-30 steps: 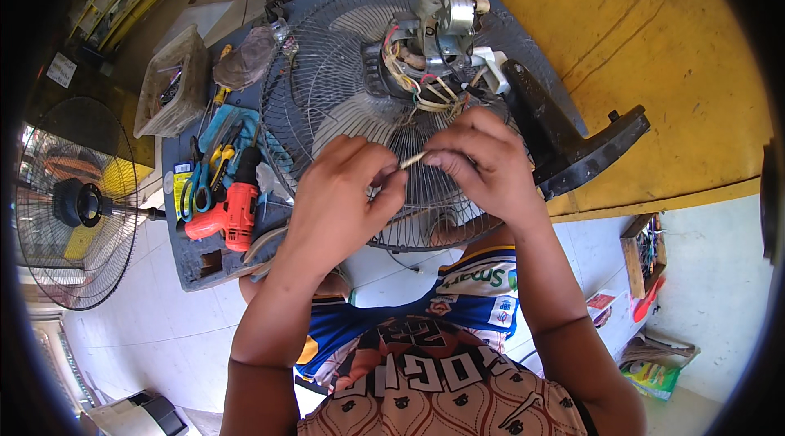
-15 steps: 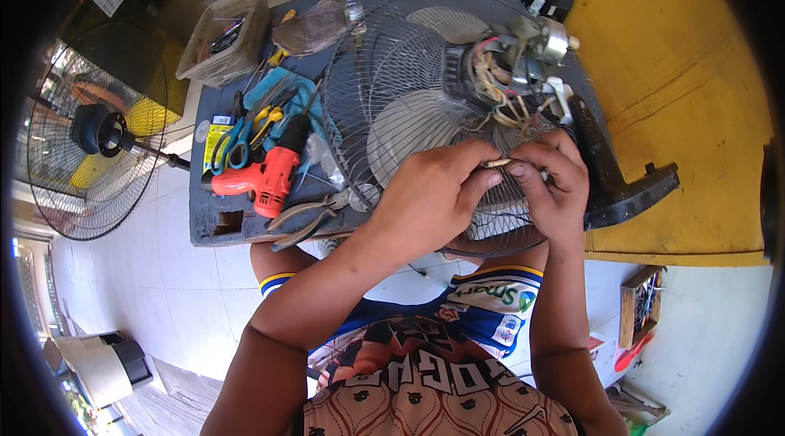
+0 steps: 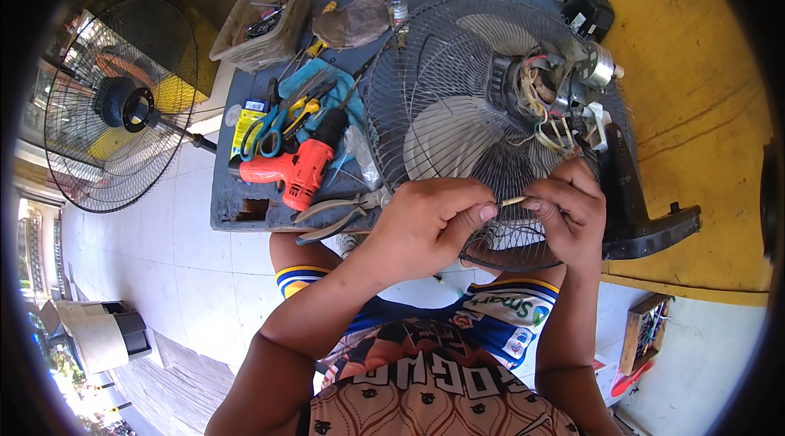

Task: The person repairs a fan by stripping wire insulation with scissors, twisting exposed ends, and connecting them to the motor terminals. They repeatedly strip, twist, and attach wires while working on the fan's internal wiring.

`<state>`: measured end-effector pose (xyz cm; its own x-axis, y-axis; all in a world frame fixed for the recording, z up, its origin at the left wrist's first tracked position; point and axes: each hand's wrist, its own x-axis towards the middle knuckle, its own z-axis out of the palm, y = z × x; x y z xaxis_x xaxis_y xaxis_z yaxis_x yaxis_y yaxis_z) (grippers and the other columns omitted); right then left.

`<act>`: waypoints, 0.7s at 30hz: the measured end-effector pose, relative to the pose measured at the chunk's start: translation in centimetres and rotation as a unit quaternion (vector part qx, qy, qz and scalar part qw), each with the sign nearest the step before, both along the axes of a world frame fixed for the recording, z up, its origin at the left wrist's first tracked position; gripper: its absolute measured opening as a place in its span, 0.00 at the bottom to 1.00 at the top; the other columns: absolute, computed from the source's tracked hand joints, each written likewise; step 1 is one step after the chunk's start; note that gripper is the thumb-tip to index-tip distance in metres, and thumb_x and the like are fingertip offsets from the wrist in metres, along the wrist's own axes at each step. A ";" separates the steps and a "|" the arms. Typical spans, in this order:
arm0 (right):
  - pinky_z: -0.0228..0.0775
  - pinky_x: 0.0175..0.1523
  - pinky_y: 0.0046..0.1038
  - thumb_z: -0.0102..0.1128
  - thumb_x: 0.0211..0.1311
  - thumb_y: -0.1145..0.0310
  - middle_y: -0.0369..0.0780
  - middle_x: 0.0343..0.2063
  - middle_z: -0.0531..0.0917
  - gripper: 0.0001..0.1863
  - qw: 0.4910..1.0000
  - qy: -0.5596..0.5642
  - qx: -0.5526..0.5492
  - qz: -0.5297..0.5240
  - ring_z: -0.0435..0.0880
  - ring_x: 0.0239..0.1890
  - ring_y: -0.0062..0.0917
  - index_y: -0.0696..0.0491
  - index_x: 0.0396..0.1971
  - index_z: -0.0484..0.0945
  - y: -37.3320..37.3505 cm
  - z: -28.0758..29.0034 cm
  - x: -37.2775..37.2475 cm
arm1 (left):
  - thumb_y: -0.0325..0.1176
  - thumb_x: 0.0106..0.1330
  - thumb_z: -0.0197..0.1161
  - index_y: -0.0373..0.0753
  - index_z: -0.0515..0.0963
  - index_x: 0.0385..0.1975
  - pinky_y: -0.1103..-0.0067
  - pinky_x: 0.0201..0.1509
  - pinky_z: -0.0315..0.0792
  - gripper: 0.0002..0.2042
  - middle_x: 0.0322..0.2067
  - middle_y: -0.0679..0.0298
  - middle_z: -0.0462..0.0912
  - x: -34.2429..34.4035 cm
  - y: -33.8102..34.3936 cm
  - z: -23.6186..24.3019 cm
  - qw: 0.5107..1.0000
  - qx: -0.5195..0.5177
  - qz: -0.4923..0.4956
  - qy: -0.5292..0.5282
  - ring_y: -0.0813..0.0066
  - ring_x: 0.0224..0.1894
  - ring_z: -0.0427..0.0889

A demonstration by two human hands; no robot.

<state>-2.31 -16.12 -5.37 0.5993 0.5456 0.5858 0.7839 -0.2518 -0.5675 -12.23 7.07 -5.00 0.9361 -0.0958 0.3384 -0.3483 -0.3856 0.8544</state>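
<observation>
Between my two hands is a thin, short, cream-coloured length like a sleeved wire [image 3: 513, 201]. My left hand [image 3: 433, 219] pinches its left end between thumb and forefinger. The other end sits in the closed fingertips of my right hand [image 3: 568, 207]; whether it runs on to the motor is hidden. Both hands are over the near edge of an electric fan's wire guard [image 3: 409, 51], which lies on the bench with its grey blades inside. Behind my right hand the exposed fan motor [image 3: 531, 80] shows loose cream, red and green wires [image 3: 556, 133]. The black fan stand [image 3: 634, 199] lies to the right.
Left of the guard lie an orange power drill [image 3: 298, 170], pliers [image 3: 331, 215], blue-handled scissors [image 3: 263, 133] and a blue cloth [image 3: 327, 80]. A plastic tub [image 3: 262, 27] and small bottle [image 3: 398, 4] stand farther back. Another fan [image 3: 123, 101] stands at left.
My hands have drawn slightly apart, leaving more of the cream-coloured length showing between them. The whole view has shifted, so the bench appears farther right.
</observation>
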 end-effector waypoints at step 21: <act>0.69 0.42 0.33 0.76 0.57 0.72 0.35 0.28 0.78 0.07 0.997 -0.004 0.059 0.042 0.77 0.33 0.31 0.51 0.36 0.90 0.9 0.1 0.4 | 0.33 0.80 0.66 0.34 0.82 0.46 0.82 0.35 0.77 0.08 0.39 0.61 0.87 -0.8 0.0 -2.1 0.876 -0.462 -0.036 0.135 0.80 0.31 0.83</act>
